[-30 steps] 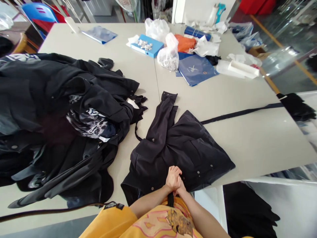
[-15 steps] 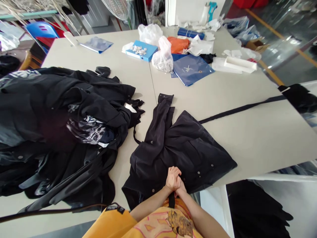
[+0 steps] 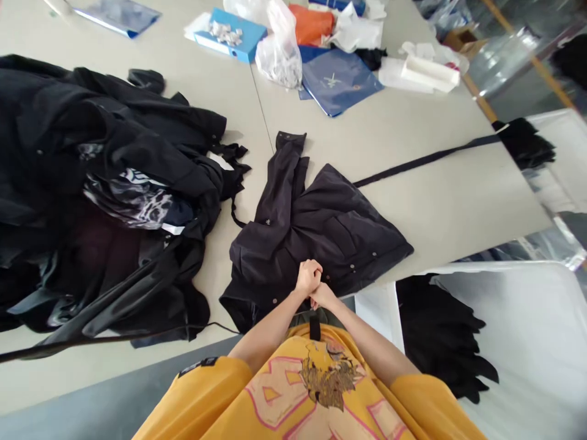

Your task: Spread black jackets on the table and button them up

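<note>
Black jacket [image 3: 312, 232] lies bunched on the bench [image 3: 413, 208], near its closer edge and right of centre, with one sleeve stretched toward the far side and a row of metal snaps showing. Both hands sit over the jacket's near part, pressed together with the fingers curled and clasped. The left hand [image 3: 308, 277] is the farther of the two, and the right hand [image 3: 323, 296] lies against it. Neither hand pinches the cloth, though I cannot tell whether they bear down on it.

Just left of the jacket, a large heap of black garments [image 3: 105, 183] spreads to the bench's left side, with a patterned lining [image 3: 131, 201] showing in its middle. A long black strap [image 3: 426, 160] runs from the jacket toward the right edge of the bench. Toward the far side lie a blue box [image 3: 229, 35] topped with small foil pieces, a white plastic bag [image 3: 279, 58], an orange packet [image 3: 312, 21], a navy bag [image 3: 337, 81] and a white foam tray [image 3: 431, 74]. Beyond the near right edge, more black clothing [image 3: 435, 336] lies on a white sheet [image 3: 518, 318].
</note>
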Available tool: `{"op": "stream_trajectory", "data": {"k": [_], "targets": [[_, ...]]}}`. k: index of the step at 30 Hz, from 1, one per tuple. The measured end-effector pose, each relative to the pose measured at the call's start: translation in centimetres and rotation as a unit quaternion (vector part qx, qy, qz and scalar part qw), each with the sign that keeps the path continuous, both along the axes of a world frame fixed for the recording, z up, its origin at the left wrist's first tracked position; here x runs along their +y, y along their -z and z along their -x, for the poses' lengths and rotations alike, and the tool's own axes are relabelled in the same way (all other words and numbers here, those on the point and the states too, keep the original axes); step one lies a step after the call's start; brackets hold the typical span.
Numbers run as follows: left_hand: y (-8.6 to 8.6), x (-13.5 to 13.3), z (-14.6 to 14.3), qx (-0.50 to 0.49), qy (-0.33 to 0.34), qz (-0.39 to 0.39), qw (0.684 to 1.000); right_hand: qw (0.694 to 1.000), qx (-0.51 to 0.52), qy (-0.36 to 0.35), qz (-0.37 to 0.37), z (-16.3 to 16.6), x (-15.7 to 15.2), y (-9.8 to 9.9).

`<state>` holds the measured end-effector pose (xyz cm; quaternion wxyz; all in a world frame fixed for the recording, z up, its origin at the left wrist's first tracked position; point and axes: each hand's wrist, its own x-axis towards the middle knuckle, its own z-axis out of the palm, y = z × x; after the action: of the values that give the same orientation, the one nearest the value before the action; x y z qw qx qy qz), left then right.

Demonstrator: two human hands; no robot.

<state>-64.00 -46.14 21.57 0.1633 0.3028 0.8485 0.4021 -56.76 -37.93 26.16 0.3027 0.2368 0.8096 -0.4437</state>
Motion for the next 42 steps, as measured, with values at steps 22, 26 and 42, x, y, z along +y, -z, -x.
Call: {"op": "stream_trajectory", "data": {"k": [22,26,42], "targets": [[-0.4,0.3,-3.3,0.137,0.019,0.140,0.980,0.862,0.356,-0.289,-0.217,-8.8,10.4,1.9],[-0.4,0.3,-4.0,0.117,0.002,0.113,0.987,0.848,0.339,-0.337,-0.231,-8.1,9.8,2.9],[1.2,-1.1,-6.2,0.151,-0.064,0.197,0.966,0.856,0.255,-0.120,-0.434,-8.4,21.3,2.9]]}}
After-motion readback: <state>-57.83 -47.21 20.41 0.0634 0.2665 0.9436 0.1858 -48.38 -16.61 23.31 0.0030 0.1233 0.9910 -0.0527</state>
